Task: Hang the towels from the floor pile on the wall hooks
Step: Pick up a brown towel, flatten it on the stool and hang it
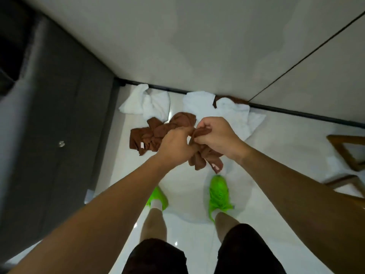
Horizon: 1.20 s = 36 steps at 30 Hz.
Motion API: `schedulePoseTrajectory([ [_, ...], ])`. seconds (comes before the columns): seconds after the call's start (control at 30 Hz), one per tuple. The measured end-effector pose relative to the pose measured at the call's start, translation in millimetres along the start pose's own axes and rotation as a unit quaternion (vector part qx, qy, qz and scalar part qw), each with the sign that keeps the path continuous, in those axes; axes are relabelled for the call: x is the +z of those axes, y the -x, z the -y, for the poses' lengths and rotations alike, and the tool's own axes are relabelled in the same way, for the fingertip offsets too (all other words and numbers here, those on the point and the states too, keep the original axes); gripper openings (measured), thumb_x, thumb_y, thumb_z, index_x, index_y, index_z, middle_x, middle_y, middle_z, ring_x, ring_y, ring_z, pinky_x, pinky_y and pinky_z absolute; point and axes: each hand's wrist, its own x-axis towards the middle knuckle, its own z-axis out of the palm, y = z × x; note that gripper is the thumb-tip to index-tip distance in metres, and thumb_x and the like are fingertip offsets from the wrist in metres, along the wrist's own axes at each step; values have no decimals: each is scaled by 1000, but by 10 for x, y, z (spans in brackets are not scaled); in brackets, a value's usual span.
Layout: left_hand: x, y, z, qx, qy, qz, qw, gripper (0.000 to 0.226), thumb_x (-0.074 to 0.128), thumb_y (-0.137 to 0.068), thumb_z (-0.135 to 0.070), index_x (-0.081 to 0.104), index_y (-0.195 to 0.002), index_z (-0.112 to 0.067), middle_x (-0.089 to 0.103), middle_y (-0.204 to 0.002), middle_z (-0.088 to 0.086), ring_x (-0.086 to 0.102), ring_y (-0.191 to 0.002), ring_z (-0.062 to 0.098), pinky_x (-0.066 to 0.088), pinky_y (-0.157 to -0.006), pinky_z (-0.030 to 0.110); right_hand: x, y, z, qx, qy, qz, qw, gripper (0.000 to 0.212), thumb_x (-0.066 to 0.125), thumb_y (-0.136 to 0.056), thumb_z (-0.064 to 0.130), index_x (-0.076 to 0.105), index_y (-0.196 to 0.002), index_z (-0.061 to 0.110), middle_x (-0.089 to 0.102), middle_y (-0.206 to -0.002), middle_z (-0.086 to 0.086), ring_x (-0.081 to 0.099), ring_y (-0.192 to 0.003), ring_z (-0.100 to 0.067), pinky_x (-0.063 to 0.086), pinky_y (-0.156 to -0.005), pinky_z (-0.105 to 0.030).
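Brown towel (pixel 205 157) | soft, bunched | left hand (pixel 173 145), right hand (pixel 217 135) pinching

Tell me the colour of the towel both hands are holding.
Brown towel, held by left hand and right hand; head view.

glossy white floor (pixel 276 147) bears white towels (pixel 156 103) and a brown towel (pixel 146 135).

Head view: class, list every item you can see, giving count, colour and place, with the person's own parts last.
Held towel: one, brown, bunched in both hands.
Floor towel: one, brown, left of the hands.
White towels: at least two, by the wall base.
Cabinet: one, dark grey, left.
Wooden frame: brown, right edge.
Shoes: two, bright green, on the floor.
Left hand: grips the held towel.
Right hand: grips the held towel.
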Motion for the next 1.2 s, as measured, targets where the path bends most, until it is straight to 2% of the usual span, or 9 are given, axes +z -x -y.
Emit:
schedulePoseTrajectory([
  [0.17,-733,268,-1234,25,-58,-37,997,19,54,-88,-22,59,-69,-24,64,-64,-1,63,-72,24,46,-61,30,-927,689,782,-27,81,-57,995,22,73,-67,4,62,-76,22,66,-74,0,64,-69,-19,52,-58,-30],
  [0.27,-1123,490,-1860,97,-62,-84,990,14,55,-92,-16,68,-92,-22,70,-83,1,62,-82,23,47,-69,29,-1423,1105,1025,-43,162,-178,970,12,72,-80,25,60,-80,26,62,-77,7,61,-75,-19,45,-60,-29],
  [0.33,-1302,662,-2264,159,-65,-96,980,16,55,-95,-15,69,-103,-17,72,-93,4,62,-89,25,45,-76,29,-1688,1402,1113,-39,201,-249,946,9,64,-83,22,62,-76,27,60,-72,7,62,-74,-22,40,-57,-27],
  [0.43,-1472,959,-2803,222,-60,-92,969,18,48,-99,-15,65,-105,-16,70,-98,6,60,-93,26,47,-81,34,-1950,1877,1165,-17,238,-332,913,18,59,-78,9,67,-79,25,60,-73,2,58,-70,-25,35,-54,-25],
  [0.63,-1743,1484,-3379,290,-21,-145,946,16,49,-99,-15,65,-101,-18,68,-95,6,60,-93,26,52,-84,38,-2285,2875,1016,47,253,-482,838,12,59,-85,19,68,-92,18,61,-87,-8,58,-77,-29,44,-59,-31],
  [0.9,-1602,1864,-3718,323,35,-180,928,17,49,-99,-14,66,-102,-18,66,-92,3,62,-91,26,51,-79,35,-2204,4324,683,156,230,-586,761,14,56,-80,13,43,-83,19,49,-83,-1,53,-91,-31,42,-67,-37],
  [1.0,-1209,1995,-3985,327,-56,-111,937,27,62,-94,-26,62,-120,-22,65,-116,6,61,-110,28,51,-89,35,-2175,4819,668,68,130,-642,752,16,56,-77,3,47,-78,17,54,-71,-2,56,-74,-29,39,-58,-34],
  [1.1,-642,2395,-4358,422,-112,68,897,85,83,-74,-45,41,-146,-28,46,-146,1,44,-134,24,41,-108,36,-2192,5249,850,-17,117,-659,743,21,56,-77,-2,58,-83,18,61,-74,0,59,-72,-22,42,-61,-32],
  [1.2,-93,2862,-4730,521,-80,186,829,84,91,-66,-36,50,-139,-30,60,-130,-9,55,-125,15,47,-95,20,-2231,5577,971,-56,113,-645,753,32,56,-73,-2,61,-85,27,68,-81,1,63,-79,-17,52,-70,-35],
])
